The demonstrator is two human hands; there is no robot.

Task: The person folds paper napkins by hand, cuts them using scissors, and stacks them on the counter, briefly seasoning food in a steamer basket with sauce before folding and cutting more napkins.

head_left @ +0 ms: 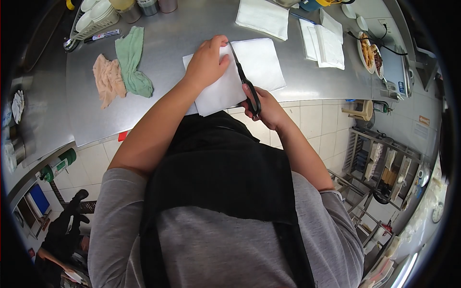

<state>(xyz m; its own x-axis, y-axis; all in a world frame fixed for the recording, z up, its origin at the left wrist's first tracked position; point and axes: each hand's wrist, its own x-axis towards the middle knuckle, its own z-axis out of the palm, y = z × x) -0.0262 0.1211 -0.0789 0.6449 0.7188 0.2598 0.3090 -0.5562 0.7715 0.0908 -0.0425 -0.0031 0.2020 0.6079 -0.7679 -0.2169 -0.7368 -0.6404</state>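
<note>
Left hand [207, 61] half-curled on sheet [218, 93], right [270, 109] around scissors [245, 79]

Passable between green cloth [133, 60] and left hand [206, 62], over bare counter [168, 41] — hemmed in farther out by containers [128, 13]. Narrower between white sheets [264, 67] and folded white pile [331, 50]. Blocked between left hand and right hand [269, 109] by black scissors [244, 78].

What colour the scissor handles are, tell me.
Black; the scissor handles show best in the head view.
</note>
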